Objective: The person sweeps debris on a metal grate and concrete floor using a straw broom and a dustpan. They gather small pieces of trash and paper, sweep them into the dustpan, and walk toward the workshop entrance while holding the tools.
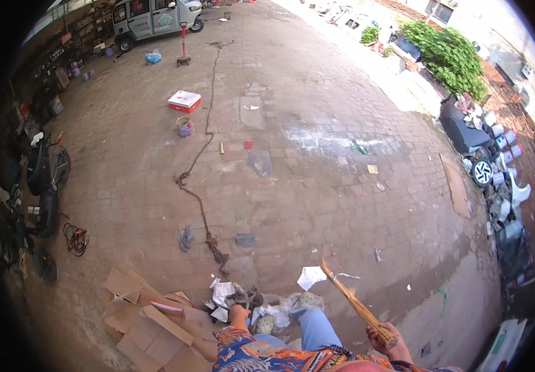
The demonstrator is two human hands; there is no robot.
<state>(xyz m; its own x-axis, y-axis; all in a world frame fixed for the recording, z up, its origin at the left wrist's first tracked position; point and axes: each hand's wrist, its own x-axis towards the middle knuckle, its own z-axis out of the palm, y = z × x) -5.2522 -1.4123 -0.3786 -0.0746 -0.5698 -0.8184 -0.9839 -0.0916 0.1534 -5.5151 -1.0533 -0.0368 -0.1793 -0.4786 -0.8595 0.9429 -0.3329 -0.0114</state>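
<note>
My right hand (388, 338) is closed around the thick end of a straw broom (357, 305), a long bundle of yellow-brown stalks. Its narrower end points up and left over the paving, beside a white sheet of paper (311, 278). My left hand (239, 315) reaches down to a heap of litter (225, 291) with crumpled white paper and dark scraps. Its fingers are too small and partly hidden among the litter, so I cannot tell their grip. White plastic sheeting (280, 308) lies around my shoes. Flattened cardboard boxes (149, 328) lie left of my left hand.
A rusty chain (200, 201) runs along the brick paving. Farther off are a bucket (184, 127), a red-and-white box (185, 100), a red jack (183, 46) and a small three-wheeled vehicle (156, 22). A scooter (47, 186) stands left. Car parts and a wheel (482, 172) line the right.
</note>
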